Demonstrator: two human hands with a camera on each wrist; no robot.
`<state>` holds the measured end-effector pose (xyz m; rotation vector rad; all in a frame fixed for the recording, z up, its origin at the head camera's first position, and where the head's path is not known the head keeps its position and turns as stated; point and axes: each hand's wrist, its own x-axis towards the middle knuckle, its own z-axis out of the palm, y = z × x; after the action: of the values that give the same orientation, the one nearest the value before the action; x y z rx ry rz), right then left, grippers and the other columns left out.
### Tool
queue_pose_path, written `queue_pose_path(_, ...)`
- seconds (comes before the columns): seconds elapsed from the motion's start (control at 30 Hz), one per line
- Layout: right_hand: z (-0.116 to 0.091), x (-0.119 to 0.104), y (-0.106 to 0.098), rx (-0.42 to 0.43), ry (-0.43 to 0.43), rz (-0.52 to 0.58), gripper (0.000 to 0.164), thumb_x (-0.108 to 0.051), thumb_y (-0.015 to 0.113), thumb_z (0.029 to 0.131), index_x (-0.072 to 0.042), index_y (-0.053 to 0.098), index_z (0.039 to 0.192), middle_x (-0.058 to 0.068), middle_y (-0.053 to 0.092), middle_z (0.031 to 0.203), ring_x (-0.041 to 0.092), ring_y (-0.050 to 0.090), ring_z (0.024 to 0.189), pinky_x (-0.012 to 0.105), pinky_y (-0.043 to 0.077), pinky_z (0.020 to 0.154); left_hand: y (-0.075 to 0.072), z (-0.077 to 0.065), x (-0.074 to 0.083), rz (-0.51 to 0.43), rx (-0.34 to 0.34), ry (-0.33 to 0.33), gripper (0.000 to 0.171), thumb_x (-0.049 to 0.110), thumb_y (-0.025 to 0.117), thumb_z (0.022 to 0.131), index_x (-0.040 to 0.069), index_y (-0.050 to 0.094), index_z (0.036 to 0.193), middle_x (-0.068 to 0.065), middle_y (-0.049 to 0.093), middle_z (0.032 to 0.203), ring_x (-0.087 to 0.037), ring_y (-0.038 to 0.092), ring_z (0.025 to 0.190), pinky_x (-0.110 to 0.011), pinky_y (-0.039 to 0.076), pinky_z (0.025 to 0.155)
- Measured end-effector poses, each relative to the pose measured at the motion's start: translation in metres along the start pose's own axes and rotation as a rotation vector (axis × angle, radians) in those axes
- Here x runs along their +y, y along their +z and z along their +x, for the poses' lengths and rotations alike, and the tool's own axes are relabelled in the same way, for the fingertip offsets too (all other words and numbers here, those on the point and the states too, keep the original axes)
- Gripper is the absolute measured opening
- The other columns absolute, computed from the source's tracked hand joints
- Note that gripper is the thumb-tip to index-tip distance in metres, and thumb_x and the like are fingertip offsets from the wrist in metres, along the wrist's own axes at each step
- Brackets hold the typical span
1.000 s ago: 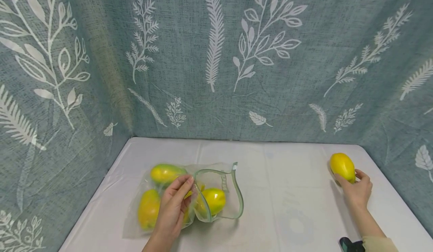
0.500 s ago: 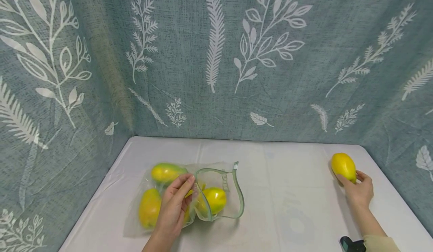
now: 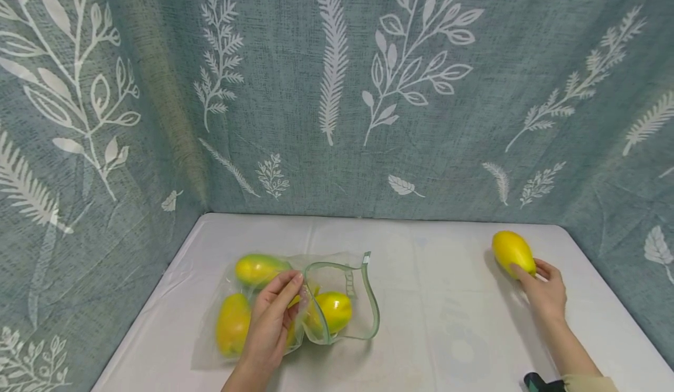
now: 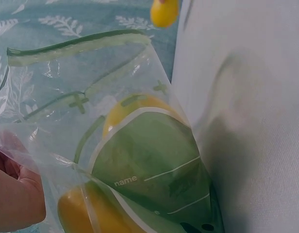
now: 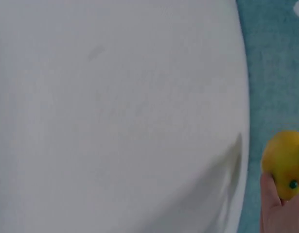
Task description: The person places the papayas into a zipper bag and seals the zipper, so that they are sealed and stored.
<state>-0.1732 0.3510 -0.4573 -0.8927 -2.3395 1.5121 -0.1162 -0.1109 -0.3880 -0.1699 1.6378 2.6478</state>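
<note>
On the left of the table lies a clear zip-top bag (image 3: 344, 272) with green edging, its mouth spread toward the right. My left hand (image 3: 270, 319) pinches the bag's rim between thumb and fingertips. Several yellow and yellow-green mangoes are inside, one at the upper left (image 3: 258, 270), one at the lower left (image 3: 231, 325) and one near the mouth (image 3: 336, 311); part of the contents is hidden behind my hand. At the right, my right hand (image 3: 546, 292) holds a yellow mango (image 3: 513, 253) from its near end. A green label (image 4: 144, 160) reading "name" shows in the left wrist view.
A white-covered table (image 3: 421, 298) spreads between the two hands. Blue-green curtains (image 3: 358, 175) with white leaf patterns hang behind it and along both sides. A dark strapped device (image 3: 542, 382) sits at my right wrist.
My right hand has moved left and slightly upward with the mango in its grip. The left hand and the bag stay in place.
</note>
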Motion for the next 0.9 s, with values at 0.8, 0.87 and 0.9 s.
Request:
queue_pose_path(0.8, -0.075, -0.053, 0.045, -0.393, -0.188, 0.275, 0.066, -0.024, 0.071, 0.091, -0.002, 0.034, 0.141, 0.008, 0.039, 0.131, 0.000, 0.056, 0.099, 0.024, 0.053, 0.085, -0.002, -0.002, -0.003, 0.002, -0.003, 0.015, 0.007, 0.013, 0.060, 0.098, 0.014, 0.067, 0.094, 0.004, 0.060, 0.085, -0.006, 0.057, 0.077, -0.016, 0.050, 0.065)
queue_pose_path(0.87, -0.080, -0.054, 0.047, -0.413, -0.208, 0.281, 0.065, -0.023, 0.071, 0.091, -0.002, 0.035, 0.141, 0.009, 0.040, 0.131, 0.001, 0.056, 0.100, 0.024, 0.053, 0.085, -0.002, -0.002, -0.003, -0.002, -0.001, 0.015, 0.007, 0.013, 0.060, 0.098, 0.014, 0.067, 0.094, 0.004, 0.060, 0.085, -0.006, 0.057, 0.076, -0.016, 0.050, 0.066)
queue_pose_path(0.9, -0.082, -0.055, 0.048, -0.424, -0.218, 0.284, 0.064, -0.022, 0.071, 0.092, -0.002, 0.035, 0.141, 0.009, 0.040, 0.131, 0.001, 0.057, 0.101, 0.024, 0.053, 0.085, -0.002, -0.002, -0.003, -0.003, -0.001, 0.014, 0.008, 0.013, 0.060, 0.098, 0.014, 0.067, 0.094, 0.004, 0.060, 0.085, -0.006, 0.057, 0.077, -0.016, 0.050, 0.066)
